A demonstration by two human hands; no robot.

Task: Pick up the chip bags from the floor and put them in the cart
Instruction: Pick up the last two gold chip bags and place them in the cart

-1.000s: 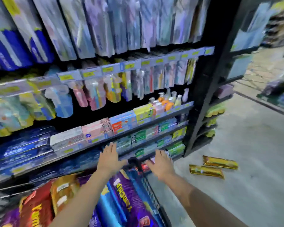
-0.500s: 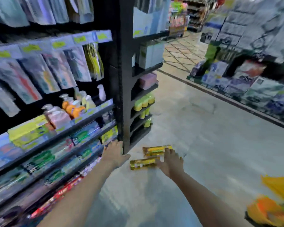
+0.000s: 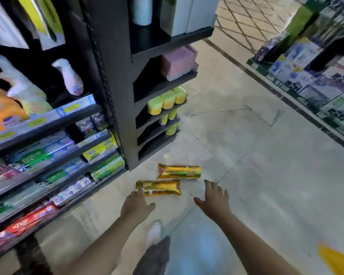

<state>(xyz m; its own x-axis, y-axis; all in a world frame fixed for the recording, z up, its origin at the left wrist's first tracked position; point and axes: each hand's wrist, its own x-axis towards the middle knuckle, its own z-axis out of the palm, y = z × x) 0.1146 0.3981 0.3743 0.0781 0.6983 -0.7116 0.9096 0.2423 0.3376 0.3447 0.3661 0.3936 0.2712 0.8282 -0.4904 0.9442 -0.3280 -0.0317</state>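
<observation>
Two gold chip bags lie flat on the pale floor at the foot of a black shelf end. The nearer chip bag [image 3: 158, 187] is just beyond my left hand [image 3: 136, 205], whose fingertips reach its near left corner. The farther chip bag [image 3: 179, 171] lies a little behind it and to the right. My right hand [image 3: 213, 197] hovers to the right of both bags, fingers spread, holding nothing. The cart is out of view.
A black shelf unit [image 3: 115, 96] full of boxes and bottles stands at left, its end rack holding yellow packs [image 3: 167, 100]. Low stacks of boxed goods [image 3: 316, 76] line the right side. My white shoe [image 3: 153, 233] is below the hands. Something yellow [image 3: 338, 261] shows at bottom right.
My view swung from the cart and shelf down to the floor. Both hands left the cart and moved toward the two gold bags, which now lie close in front of them.
</observation>
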